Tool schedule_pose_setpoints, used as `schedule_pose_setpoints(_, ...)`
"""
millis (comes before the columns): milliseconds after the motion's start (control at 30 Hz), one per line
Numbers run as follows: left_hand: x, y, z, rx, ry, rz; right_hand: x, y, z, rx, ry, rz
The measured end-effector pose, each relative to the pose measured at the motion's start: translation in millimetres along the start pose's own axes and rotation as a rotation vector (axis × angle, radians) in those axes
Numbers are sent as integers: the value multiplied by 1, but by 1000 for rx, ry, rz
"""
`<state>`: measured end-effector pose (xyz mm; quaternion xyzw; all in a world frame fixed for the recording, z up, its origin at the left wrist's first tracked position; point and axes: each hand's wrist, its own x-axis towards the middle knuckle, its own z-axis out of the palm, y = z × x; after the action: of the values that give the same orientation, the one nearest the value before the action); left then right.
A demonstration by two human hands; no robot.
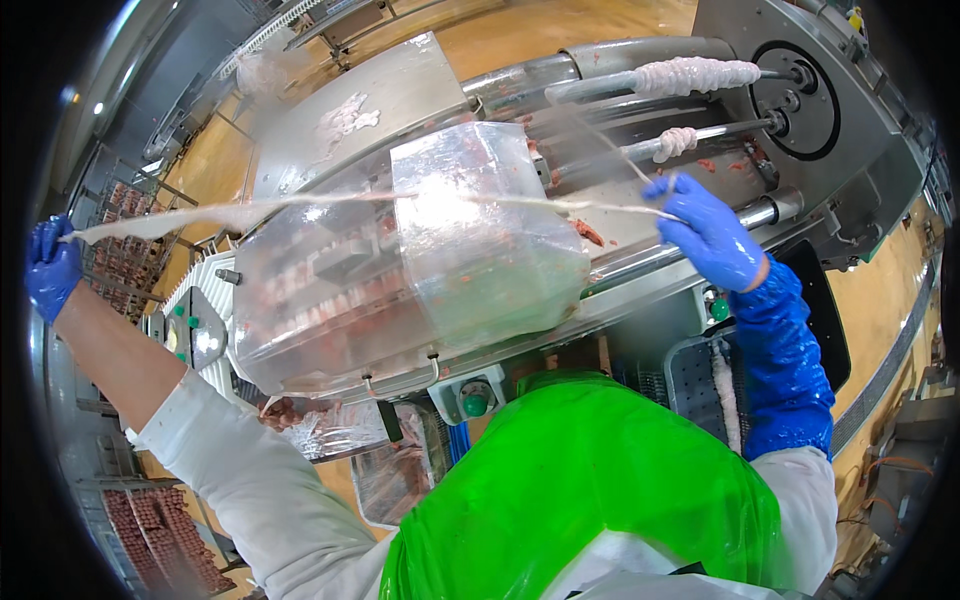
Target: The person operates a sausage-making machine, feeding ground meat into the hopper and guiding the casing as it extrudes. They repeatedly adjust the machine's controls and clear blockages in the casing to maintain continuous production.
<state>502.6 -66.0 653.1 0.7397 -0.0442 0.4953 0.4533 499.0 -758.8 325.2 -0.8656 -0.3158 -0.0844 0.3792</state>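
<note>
A long, thin, whitish sausage casing (pixel 345 197) is stretched across the machine from one hand to the other. At the far left my left hand (pixel 52 268), in a blue glove, is closed on one end of it. My right hand (pixel 710 232), also blue-gloved, pinches the other end beside the filling tubes; another thin strand rises from its fingers toward the upper tube. Bunched pale casing (pixel 697 76) sits on the upper filling tube, and a smaller bunch (pixel 675 144) on the lower one. Under the stretched casing lies a clear plastic cover (pixel 490 265), with reddish links blurred beneath.
A steel tray (pixel 360 90) at the back left bears a clump of pale casing (pixel 345 122). Along the machine's near edge is a green button (pixel 474 404). A grey perforated basket (pixel 700 385) with casing stands below my right arm. Racks of sausages (pixel 165 540) are at left.
</note>
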Motion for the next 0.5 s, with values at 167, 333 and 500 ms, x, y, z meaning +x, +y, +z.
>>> schedule_pose_setpoints(167, -25, -42, 6, 870, 4, 48, -28, 8, -55, 145, 166, 218)
schedule_pose_setpoints(333, -159, 28, 161, 332, -447, 207, 21, -48, -97, -158, 120, -135)
schedule_pose_setpoints(500, -276, 121, 319, -341, -983, -31, 126, -119, -76, 113, 162, -183)
